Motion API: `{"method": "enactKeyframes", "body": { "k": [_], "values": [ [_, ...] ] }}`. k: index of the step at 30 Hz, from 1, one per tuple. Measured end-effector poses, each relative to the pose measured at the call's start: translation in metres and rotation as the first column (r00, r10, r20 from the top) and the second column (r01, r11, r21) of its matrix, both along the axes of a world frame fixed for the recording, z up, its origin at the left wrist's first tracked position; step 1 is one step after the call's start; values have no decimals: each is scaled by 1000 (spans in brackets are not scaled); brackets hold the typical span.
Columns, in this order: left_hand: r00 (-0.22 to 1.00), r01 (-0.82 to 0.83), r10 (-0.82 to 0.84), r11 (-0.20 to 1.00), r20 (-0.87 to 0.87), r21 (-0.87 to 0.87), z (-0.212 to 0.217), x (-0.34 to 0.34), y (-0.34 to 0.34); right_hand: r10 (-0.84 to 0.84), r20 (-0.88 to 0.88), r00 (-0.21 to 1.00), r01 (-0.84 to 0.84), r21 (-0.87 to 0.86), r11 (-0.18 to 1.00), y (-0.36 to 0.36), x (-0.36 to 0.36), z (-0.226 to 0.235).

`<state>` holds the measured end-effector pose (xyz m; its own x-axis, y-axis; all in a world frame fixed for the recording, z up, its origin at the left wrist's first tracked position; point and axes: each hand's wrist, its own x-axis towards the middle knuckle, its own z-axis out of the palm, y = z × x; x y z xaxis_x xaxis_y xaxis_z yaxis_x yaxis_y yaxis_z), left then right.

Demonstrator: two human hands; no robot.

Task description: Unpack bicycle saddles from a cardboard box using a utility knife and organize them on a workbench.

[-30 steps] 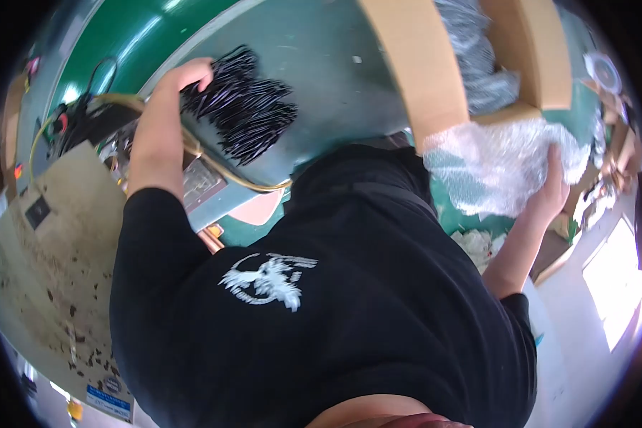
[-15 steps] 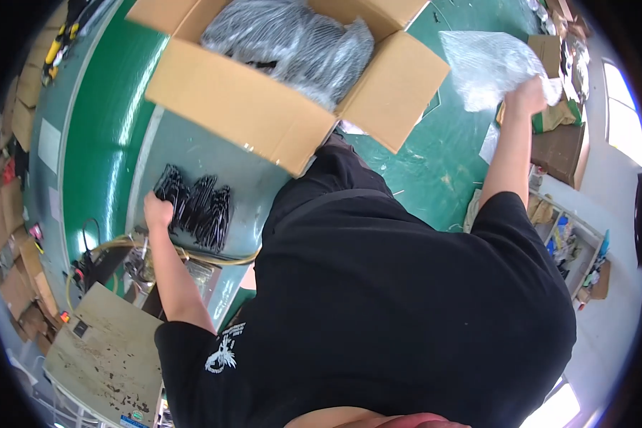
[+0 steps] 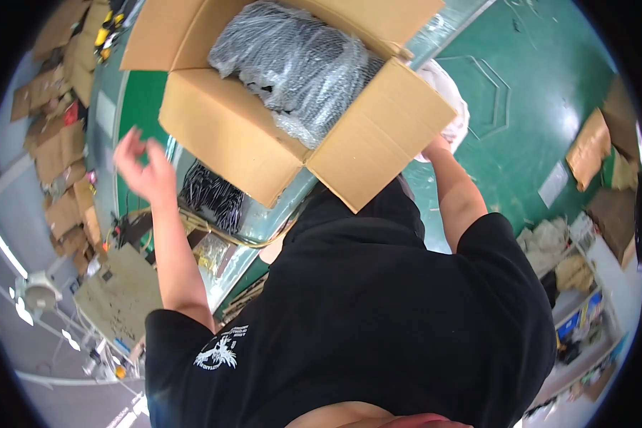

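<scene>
at left, on the far side, a heap of cardboard boxes (image 3: 57, 153); on the near side, a stained beige panel (image 3: 114, 292). next, raised and bare, the left hand (image 3: 148, 170), fingers loosely bent and spread, nothing in grasp, close beside the near flap of an open corrugated carton (image 3: 228, 135). just right of that hand, black cables (image 3: 210, 200) in a bundle on the grey table (image 3: 264, 222), partly hidden by the same flap. inside the carton, at centre, crumpled bubble wrap (image 3: 303, 64), with a small dark gap on its near side. at the carton's right flap, the right hand (image 3: 439, 145), mostly hidden; cannot tell whether clenched or grasping. just beyond, a white bag-like thing (image 3: 446, 82). farther right, green floor (image 3: 528, 78) and brown cardboard pieces (image 3: 588, 150).
</scene>
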<state>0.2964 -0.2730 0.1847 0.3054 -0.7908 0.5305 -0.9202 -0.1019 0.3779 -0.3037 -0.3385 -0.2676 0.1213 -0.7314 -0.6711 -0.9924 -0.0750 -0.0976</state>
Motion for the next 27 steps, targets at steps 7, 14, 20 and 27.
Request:
{"method": "enactKeyframes", "body": {
  "k": [7, 14, 20, 27],
  "values": [
    [922, 234, -387, 552, -2, 800, -38, -56, -114, -222, 267, 938, 117, 358, 927, -90, 62, 9],
    [932, 310, -247, 161, -266, 937, -52, -161, -135, -1, 381, 925, 100, -240, 966, -133, 33, 176],
    [956, 276, -168, 250, -239, 928, -65, -171, -105, -136, 654, 744, 448, -338, 828, -150, 53, 326],
    [955, 292, -175, 437, -237, 851, -89, -162, -81, 335, 845, 416, 431, -508, 746, -162, 130, 449]
  ]
}}
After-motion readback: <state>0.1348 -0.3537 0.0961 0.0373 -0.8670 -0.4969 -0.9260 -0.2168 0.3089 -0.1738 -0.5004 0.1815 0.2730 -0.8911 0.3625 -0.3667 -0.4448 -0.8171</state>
